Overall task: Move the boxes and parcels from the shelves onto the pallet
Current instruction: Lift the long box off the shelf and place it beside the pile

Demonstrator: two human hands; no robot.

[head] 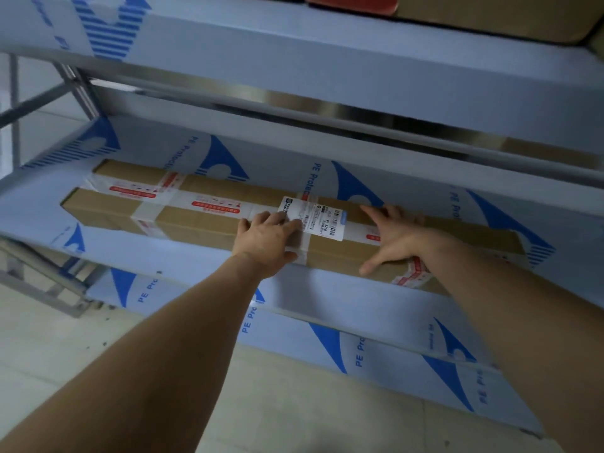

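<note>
A long, flat cardboard box (228, 217) lies lengthwise on the middle shelf (196, 256), near its front edge, which puts it within easy reach; a second, similar long carton (137, 173) lies just behind it, touching or nearly so. Both hands are laid on the near box, apparently to draw it forward off the shelf; the left hand (266, 238) rests on top by the white shipping label (312, 219), fingers fairly straight and reaching over the top, thumb down at the front edge over a band of clear tape; the right hand (392, 235) is spread wide, fingers splayed flat on the top, thumb at the front face; neither has yet closed round the box, so this looks like the start of a grip.

The pallet is out of view; the box's right end runs behind the right forearm; the label print is too small to read; on the upper shelf only the cut-off bottoms of a red object (351, 3) and a brown carton (490, 18) show.
</note>
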